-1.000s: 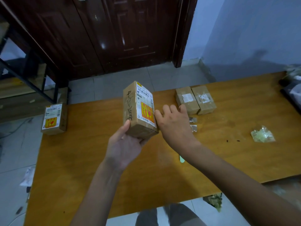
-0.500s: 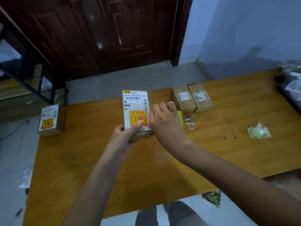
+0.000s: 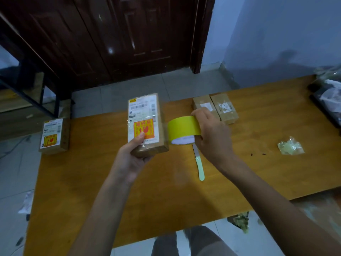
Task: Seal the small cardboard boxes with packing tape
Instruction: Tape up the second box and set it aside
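— Yellow tape roll (image 3: 183, 129) is in the right hand (image 3: 214, 137), you see? The fingers are wrapped over its top, and the roll is touching the right side of the cardboard box (image 3: 145, 124).

— Yes. And the left hand (image 3: 129, 157) grips that box from below, thumb on the red label, holding it above the wooden table (image 3: 166, 200).

— I think the risk is here: the box is in the air, on one hand only. If the tape pulls hard, the box can turn or slip.

— Also the strip may go crooked and wrinkle, because nothing supports the box.

— And the knife (image 3: 199, 163) lies just under the right hand. A careless reach could meet the blade.

— Three other boxes wait: one at the left edge (image 3: 54, 134), two at the far side (image 3: 215, 108).
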